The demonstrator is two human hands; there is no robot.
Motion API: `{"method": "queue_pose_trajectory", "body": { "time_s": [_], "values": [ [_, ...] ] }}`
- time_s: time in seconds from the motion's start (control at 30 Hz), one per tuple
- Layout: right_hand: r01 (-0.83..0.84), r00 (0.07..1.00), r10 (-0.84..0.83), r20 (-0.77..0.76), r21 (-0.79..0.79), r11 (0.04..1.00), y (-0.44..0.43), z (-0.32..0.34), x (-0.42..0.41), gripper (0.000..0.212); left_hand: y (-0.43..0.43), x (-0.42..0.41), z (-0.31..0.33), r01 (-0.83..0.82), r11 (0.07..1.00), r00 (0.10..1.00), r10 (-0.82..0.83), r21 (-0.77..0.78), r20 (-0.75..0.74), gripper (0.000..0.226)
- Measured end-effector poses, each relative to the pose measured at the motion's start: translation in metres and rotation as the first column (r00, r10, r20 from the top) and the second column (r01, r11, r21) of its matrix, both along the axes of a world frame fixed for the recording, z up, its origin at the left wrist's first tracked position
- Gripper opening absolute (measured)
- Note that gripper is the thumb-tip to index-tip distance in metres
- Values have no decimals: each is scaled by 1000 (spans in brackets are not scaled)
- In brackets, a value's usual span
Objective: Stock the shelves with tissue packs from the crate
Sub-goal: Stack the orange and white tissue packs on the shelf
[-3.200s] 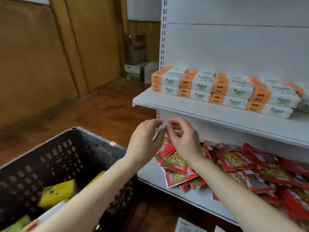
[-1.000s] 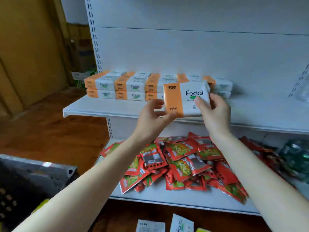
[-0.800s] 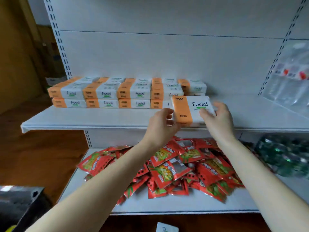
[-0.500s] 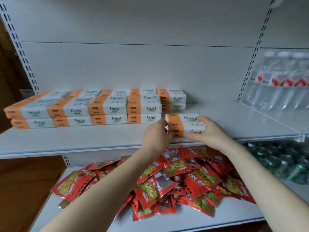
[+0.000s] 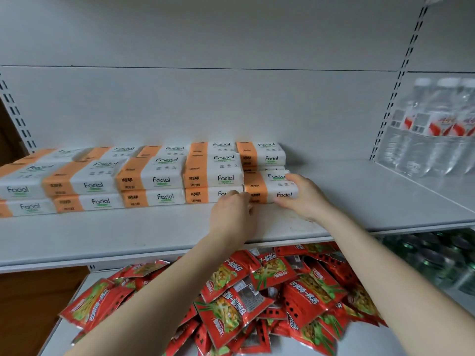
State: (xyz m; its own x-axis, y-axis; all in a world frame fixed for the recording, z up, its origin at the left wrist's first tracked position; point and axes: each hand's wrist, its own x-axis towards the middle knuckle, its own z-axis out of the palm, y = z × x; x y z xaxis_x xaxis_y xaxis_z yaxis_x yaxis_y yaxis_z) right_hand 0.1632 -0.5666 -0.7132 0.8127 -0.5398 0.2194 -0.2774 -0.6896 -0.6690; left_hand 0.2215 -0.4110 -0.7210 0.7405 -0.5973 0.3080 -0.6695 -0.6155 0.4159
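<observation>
Placing, it seems: right hand (image 5: 303, 199) clamps the orange-and-white plastic-wrapped tissue pack (image 5: 267, 186) on the white metal shelf (image 5: 359, 201); left hand (image 5: 231, 214), beside it, touches, hold unclear. Next, probably, let go.

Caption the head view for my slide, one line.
Left hand and right hand seat a tissue pack beside the stacked row on a white shelf above red snack packets.

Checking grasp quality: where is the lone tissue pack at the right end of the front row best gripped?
Take the tissue pack by its free right end, coming from the front right. It lies flat on the shelf, its left end against the neighbouring stack and more packs behind, so only top, front and right are open. The right hand holds it there.
</observation>
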Motion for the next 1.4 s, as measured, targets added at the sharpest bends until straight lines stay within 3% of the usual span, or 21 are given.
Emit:
{"method": "queue_pose_trajectory", "body": {
  "time_s": [0.5,0.63,0.77,0.87,1.07,1.27,1.4],
  "values": [
    [-16,998,14,-65,-26,1000,5,4,12,64,-3,3,2,-30,999,999,30,11,-13,25],
    [70,997,-66,37,-121,990,11,6,7,58,6,-4,3,4,995,1000,-6,-96,-25,33],
    [124,940,-90,329,-85,989,52,13,-7,33,30,-20,7,39,935,996,-64,-354,-57,31],
    [-25,893,13,449,21,999,101,14,-12,17,62,-30,9,11,873,996,-51,-487,-69,28],
    [-329,842,283,460,21,944,214,-2,-7,14,165,-42,-2,-89,818,993,28,-569,-116,17],
    [-635,734,588,339,36,772,351,-34,5,13,320,-51,-31,-297,857,955,272,-422,-121,16],
    [-797,590,784,193,-19,604,457,-62,9,18,428,-66,-58,-501,813,865,460,-296,-201,17]
  ]
}}
